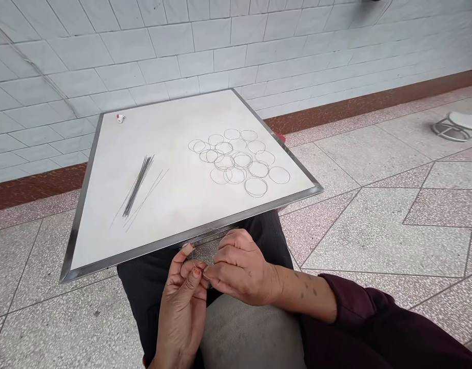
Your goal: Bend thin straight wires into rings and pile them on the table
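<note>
Just in front of the table's near edge, my left hand [185, 297] pinches a thin wire [193, 254] between thumb and fingers. Its index finger is raised and seems to have a tan wrapping at the tip. My right hand [239, 269] is closed with its fingertips meeting the left thumb, gripping the same wire. Part of the wire curves faintly above the hands; its ends are hidden by my fingers. On the white table [174, 205], a bundle of straight wires [138, 187] lies to the left, and several wire rings [236, 161] lie overlapping to the right.
A small white and red object [121, 119] sits at the table's far left corner. The metal edging [151, 248] runs close beyond my hands. A tiled wall [166, 56] stands behind the table. A round white stool [457, 125] is on the floor at far right.
</note>
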Demonstrator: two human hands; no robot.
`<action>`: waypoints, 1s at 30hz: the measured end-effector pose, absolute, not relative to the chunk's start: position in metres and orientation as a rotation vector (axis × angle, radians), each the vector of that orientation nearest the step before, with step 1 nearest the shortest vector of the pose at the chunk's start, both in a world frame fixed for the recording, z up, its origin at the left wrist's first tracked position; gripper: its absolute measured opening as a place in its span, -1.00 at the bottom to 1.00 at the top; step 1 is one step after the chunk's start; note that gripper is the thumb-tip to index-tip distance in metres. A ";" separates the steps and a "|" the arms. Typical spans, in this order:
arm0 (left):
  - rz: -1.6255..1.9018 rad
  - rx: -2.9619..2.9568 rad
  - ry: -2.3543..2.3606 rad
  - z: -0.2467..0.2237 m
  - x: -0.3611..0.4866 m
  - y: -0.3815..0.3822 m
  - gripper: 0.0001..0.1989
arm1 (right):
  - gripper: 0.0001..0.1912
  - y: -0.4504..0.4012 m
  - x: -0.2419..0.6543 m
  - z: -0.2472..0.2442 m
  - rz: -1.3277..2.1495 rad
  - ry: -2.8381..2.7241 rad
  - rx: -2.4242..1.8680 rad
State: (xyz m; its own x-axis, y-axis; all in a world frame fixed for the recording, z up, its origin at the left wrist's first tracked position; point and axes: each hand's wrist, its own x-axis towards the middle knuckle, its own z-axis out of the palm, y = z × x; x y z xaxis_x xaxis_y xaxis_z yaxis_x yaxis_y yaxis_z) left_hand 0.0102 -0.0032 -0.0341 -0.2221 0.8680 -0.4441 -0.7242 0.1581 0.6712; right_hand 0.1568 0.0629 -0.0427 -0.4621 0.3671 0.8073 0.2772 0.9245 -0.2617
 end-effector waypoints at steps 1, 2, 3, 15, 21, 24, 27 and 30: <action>1.479 0.185 1.014 -0.034 0.010 -0.003 -0.50 | -0.98 0.063 0.157 -0.042 0.114 -2.080 -0.455; 1.480 0.186 1.009 -0.033 0.009 -0.003 -0.50 | -0.98 0.062 0.157 -0.041 0.113 -2.085 -0.451; 1.481 0.191 1.007 -0.032 0.009 -0.003 -0.51 | -0.97 0.062 0.157 -0.041 0.113 -2.098 -0.447; 1.190 0.439 0.972 -0.021 -0.002 -0.008 -0.49 | -0.86 0.099 0.178 -0.009 0.563 -2.365 -0.335; 1.149 0.416 0.923 -0.025 -0.002 -0.008 -0.48 | -0.83 0.109 0.178 0.001 0.666 -2.531 -0.138; 1.144 0.397 0.893 -0.027 -0.002 -0.010 -0.47 | -0.83 0.112 0.178 0.002 0.694 -2.583 -0.085; 1.143 0.364 0.887 -0.029 -0.002 -0.010 -0.46 | -0.85 0.113 0.177 0.003 0.697 -2.608 -0.073; 1.140 0.357 0.883 -0.030 -0.002 -0.010 -0.48 | -0.85 0.112 0.176 0.003 0.659 -2.606 -0.068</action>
